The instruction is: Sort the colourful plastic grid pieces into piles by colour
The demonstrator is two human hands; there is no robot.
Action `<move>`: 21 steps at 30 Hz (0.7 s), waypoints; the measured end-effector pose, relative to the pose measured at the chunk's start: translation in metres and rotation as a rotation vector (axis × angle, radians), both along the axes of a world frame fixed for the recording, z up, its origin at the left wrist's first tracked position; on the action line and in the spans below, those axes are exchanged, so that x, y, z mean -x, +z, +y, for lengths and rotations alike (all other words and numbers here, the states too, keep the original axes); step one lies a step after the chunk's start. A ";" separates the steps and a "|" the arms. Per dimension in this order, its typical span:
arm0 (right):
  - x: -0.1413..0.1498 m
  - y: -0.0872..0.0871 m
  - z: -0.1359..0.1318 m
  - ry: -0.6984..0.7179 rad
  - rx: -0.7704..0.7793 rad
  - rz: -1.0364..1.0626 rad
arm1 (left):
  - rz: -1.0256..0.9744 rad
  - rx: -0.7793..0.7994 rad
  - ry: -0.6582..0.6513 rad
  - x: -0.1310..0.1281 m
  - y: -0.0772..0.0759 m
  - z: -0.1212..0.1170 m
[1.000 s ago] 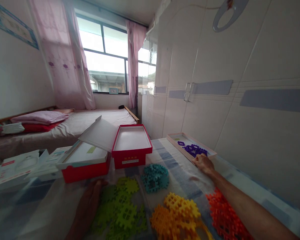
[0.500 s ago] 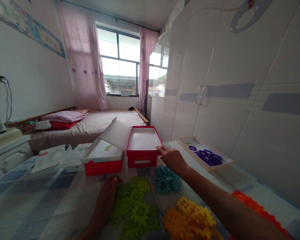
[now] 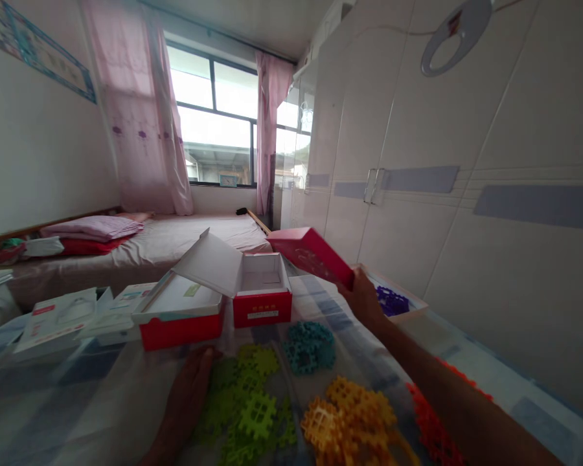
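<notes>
My right hand [image 3: 362,298] grips the near corner of a red box lid [image 3: 315,252], which hangs tilted in the air over the right side of the table. Left of it, the red box [image 3: 262,309] stands uncovered, its white inside showing. My left hand [image 3: 194,378] rests on the table with fingers extended, holding nothing, beside a pile of green interlocking plastic pieces [image 3: 257,411]. Teal pieces [image 3: 308,346] lie in front of the red box. Orange-yellow pieces [image 3: 352,421] sit nearer to me, and red-orange pieces [image 3: 432,414] are partly hidden by my right forearm.
A second red box [image 3: 182,331] holds a white lid or tray, with a raised white flap [image 3: 211,262] beside it. White cartons [image 3: 58,323] stand at the left. Purple pieces [image 3: 392,301] lie in a shallow tray [image 3: 418,309] near the wardrobe [image 3: 418,246]. A bed [image 3: 194,236] is beyond.
My right hand has lifted the lid off the red box and carried it to the right, turning it over. The view has shifted slightly to the right. My left hand stays beside the green pieces.
</notes>
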State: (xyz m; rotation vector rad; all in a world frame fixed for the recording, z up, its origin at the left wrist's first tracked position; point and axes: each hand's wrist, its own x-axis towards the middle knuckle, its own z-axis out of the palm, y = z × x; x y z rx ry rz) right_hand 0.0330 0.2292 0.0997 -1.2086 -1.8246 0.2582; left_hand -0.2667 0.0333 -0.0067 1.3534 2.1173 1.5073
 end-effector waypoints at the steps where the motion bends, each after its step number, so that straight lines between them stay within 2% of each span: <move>1: -0.012 0.001 0.005 -0.027 0.047 0.108 | 0.005 -0.001 -0.001 0.000 0.000 0.000; 7: -0.065 -0.005 0.037 -0.031 0.355 0.743 | -0.006 0.034 0.004 0.006 -0.009 0.003; 11: -0.084 -0.018 0.052 -0.095 0.510 1.021 | -0.017 0.037 -0.003 0.011 -0.015 0.005; 16: -0.092 -0.039 0.067 -0.160 0.617 1.163 | -0.005 0.024 -0.004 0.011 -0.013 0.003; 21: -0.098 -0.050 0.077 -0.160 0.608 1.137 | -0.006 0.032 -0.020 0.009 -0.012 0.002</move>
